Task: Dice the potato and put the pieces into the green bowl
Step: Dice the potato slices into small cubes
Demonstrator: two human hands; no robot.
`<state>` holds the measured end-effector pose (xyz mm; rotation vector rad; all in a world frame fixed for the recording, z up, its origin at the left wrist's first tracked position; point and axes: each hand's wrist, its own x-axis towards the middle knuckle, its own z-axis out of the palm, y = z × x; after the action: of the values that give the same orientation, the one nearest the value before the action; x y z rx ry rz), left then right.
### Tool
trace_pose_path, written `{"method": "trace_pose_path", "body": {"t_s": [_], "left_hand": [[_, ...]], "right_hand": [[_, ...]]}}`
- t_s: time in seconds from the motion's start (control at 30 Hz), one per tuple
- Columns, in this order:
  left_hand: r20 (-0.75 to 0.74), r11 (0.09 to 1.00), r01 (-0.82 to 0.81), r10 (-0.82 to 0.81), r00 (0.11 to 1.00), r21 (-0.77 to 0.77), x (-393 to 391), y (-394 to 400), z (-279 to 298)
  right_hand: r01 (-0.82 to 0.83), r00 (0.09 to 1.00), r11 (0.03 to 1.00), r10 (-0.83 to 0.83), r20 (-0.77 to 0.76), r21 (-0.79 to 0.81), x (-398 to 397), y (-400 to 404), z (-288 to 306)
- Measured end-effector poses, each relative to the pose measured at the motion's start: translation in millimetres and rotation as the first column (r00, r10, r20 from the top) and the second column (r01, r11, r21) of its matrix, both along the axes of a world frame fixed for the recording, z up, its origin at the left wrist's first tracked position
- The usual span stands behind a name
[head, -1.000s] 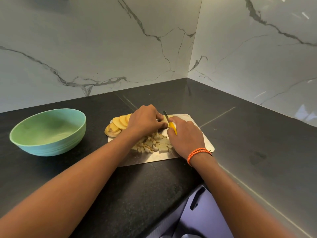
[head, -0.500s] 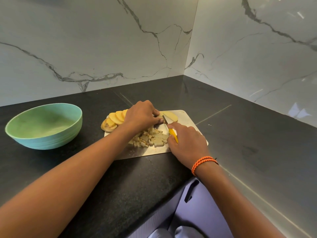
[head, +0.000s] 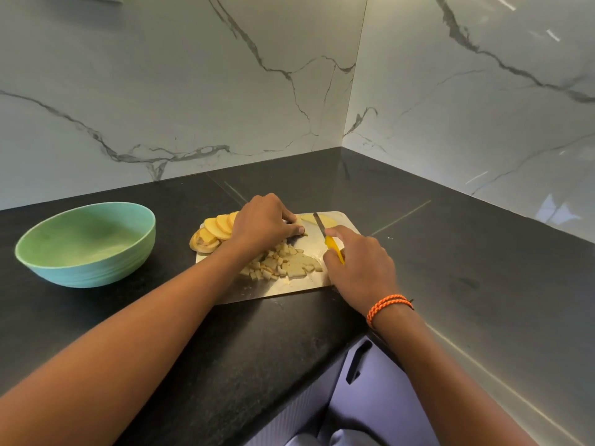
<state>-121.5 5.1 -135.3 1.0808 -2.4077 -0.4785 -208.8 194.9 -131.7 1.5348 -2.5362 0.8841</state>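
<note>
Dicing stage on a pale cutting board (head: 341, 220) laid near the front edge of the bench (head: 450, 252), within easy reach of both hands. Left hand (head: 262, 225) is arched over the potato, fingertips curled down onto a piece to pin it beside the blade; exactly what lies under the palm is hidden. Right hand (head: 360, 268) is wrapped round the yellow handle of a small knife (head: 325, 235), forefinger extended along the top, probably to steady the cut. Blade points away from the person, across a slice at the far edge of the board. Uncut potato slices (head: 214, 228) are fanned at the board's left end, apparently queued for cutting; finished dice (head: 280, 263) are heaped at the near side, between the two hands. Green bowl (head: 87, 243) stands well apart to the left and appears to hold nothing, so the transfer is not yet begun. Bench is dark, matt stone set into a corner; both walls are white marble with grey veining. Pale drawer front with a dark handle (head: 359, 362) sits below.
</note>
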Motion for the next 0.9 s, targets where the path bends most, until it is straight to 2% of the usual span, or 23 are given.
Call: {"method": "trace_pose_path", "body": {"t_s": [0.23, 0.53, 0.9], "left_hand": [[-0.025, 1.000, 0.004, -0.004, 1.000, -0.006, 1, -7, -2], [-0.004, 1.000, -0.012, 0.012, 1.000, -0.018, -3, -11, -3], [0.006, 1.000, -0.016, 0.016, 1.000, -0.008, -2, -6, -1]], "right_hand": [[-0.026, 1.000, 1.000, 0.026, -0.013, 0.015, 1, -45, -1], [-0.039, 0.993, 0.998, 0.045, -0.110, 0.051, 0, -54, -5], [-0.069, 0.994, 0.994, 0.077, -0.080, 0.090, 7, -5, -8]]}}
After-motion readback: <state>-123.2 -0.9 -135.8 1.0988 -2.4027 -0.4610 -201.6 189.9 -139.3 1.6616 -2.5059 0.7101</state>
